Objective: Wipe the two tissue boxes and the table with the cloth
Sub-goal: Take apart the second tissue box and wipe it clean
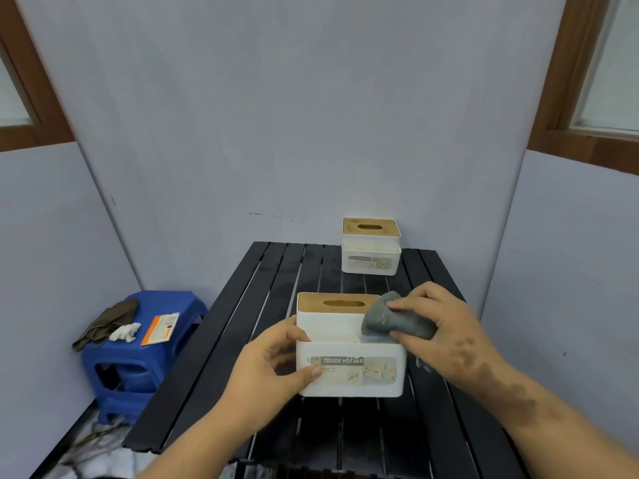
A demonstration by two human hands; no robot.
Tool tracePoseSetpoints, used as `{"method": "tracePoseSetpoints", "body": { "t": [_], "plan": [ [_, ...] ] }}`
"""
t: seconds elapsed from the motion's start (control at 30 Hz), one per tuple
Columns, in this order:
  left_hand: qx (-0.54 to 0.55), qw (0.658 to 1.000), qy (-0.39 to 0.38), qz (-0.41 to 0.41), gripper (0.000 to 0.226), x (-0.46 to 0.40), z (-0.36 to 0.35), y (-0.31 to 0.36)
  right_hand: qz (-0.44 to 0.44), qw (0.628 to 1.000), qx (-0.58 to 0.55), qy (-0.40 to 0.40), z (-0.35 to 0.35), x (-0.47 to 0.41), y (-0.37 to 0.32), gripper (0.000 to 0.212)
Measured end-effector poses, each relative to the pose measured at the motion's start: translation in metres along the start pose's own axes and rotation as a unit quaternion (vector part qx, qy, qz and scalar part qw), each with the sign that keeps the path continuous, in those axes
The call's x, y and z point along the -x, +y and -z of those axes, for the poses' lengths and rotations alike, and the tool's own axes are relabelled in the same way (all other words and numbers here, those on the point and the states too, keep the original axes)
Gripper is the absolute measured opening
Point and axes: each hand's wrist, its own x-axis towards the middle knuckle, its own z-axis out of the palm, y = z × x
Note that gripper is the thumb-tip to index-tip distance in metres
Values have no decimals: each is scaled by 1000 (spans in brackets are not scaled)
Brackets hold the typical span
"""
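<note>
**A:** We're over the black slatted counter (242, 340), and the near tissue box (349, 371) sits right in the middle of it, white body, wooden lid with an oval slot, "TISSUE HOLDER" label facing us.

**B:** Left hand (276, 364) has it by the left end: thumb across the front face by the label, fingers curled round the side wall. That's a firm hold.

**A:** And the right hand (446, 333) is wrapped round the grey cloth (390, 321), bunched into a wad, fingers over the top and thumb tucked beneath.

**B:** Cloth is down on the box's right side, at the edge of the wooden lid and over the open front compartment. A bit of it hangs past the right wall.

**A:** Second tissue box (371, 247) stands at the far edge of the counter, well apart from the hands, against the grey wall, same wooden lid, untouched.

**B:** Off to the left on the floor, a blue stool (138, 368) carrying an olive rag (103, 323), a crumpled white tissue (125, 331) and an orange-and-white packet (160, 328).
</note>
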Motion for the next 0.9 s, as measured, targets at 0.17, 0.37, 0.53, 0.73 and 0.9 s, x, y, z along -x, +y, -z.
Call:
{"method": "tracePoseSetpoints", "body": {
  "t": [0.17,0.37,0.53,0.73,0.9],
  "plan": [
    [-24,999,5,-27,32,0,-4,-3,95,986,134,-13,-8,-10,-9,45],
    [-71,995,-23,-72,27,-1,-8,-8,199,967,158,-11,-31,-15,-18,48],
    [-77,993,-15,-85,28,1,-16,-10,205,969,138,-6,-47,-16,-30,44],
    [-42,997,-1,-66,32,0,-13,-11,125,984,109,-72,-23,-24,-14,46],
    [-64,995,-1,-72,34,1,-14,-12,49,993,56,-91,-14,-22,-8,47]
  ]
}}
